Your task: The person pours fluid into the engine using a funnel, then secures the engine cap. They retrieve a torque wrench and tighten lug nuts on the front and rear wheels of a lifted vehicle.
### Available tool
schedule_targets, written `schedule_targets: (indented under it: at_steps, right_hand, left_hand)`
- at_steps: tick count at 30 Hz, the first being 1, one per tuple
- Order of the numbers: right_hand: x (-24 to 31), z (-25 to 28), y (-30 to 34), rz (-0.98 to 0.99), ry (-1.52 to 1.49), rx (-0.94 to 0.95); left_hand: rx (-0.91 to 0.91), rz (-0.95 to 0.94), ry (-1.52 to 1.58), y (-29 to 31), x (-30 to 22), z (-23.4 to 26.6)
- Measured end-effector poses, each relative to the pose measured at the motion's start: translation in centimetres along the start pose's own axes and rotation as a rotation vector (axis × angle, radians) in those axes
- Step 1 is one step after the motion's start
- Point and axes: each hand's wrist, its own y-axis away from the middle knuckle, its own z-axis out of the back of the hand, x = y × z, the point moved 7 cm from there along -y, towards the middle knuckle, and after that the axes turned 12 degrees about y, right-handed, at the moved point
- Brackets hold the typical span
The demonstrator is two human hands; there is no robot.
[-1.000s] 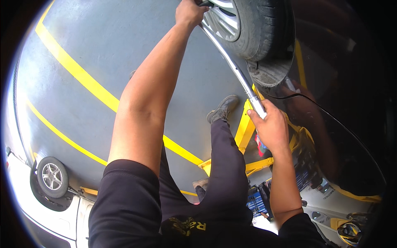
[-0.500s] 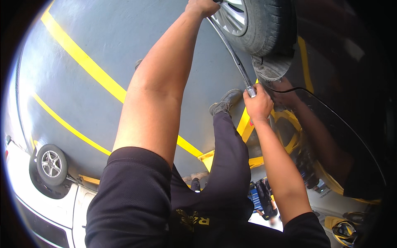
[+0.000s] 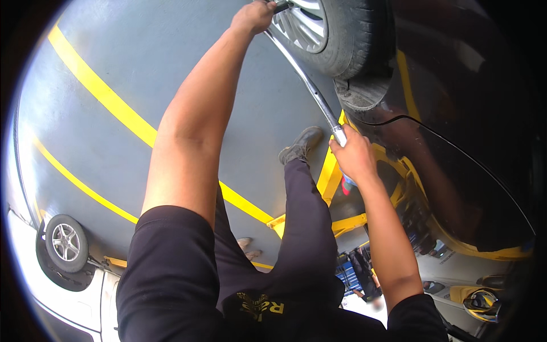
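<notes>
A long metal torque wrench [image 3: 310,86] runs slantwise from a car wheel [image 3: 302,28] at the top toward me. At its far end my left hand [image 3: 253,17] is closed round the head, where a dark socket or extension [image 3: 281,7] points at the silver spokes. The socket's tip is partly cut off by the upper edge of the picture. Closer to me, my right hand [image 3: 356,154] grips the silver handle end, beside the black car body. The wheel carries a black tyre [image 3: 362,40].
Yellow lift arms [image 3: 330,176] stand low beside my right hand and leg. A dark glossy car panel [image 3: 467,142] fills the right side. Yellow lines mark the grey floor [image 3: 114,51]. At lower left is a white vehicle [image 3: 62,308] with a wheel [image 3: 66,243]. People show behind.
My view has shifted, moving the wheel and car leftward in the picture. The wrench's handle end and my right hand are slightly closer to me. Both hands keep their hold.
</notes>
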Motion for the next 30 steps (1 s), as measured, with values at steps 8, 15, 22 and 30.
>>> schedule_targets:
  at_steps: [8, 15, 22, 30]
  right_hand:
    - [2.7, 3.1, -0.5, -0.004, -0.061, 0.063]
    - [0.5, 0.4, -2.6, -0.063, -0.01, -0.016]
    - [-2.3, -7.9, -7.3, -0.17, 0.195, -0.176]
    - [-1.3, -7.4, -6.8, 0.095, 0.059, -0.519]
  left_hand:
    - [-0.127, -0.016, 0.132, -0.6, 3.8, -2.6]
    - [-0.049, 0.125, 0.566, -2.7, 2.6, -4.5]
    - [0.134, 0.099, 0.199, -5.0, 4.0, -6.1]
    - [0.253, 0.101, -0.006, -6.3, 6.9, -8.7]
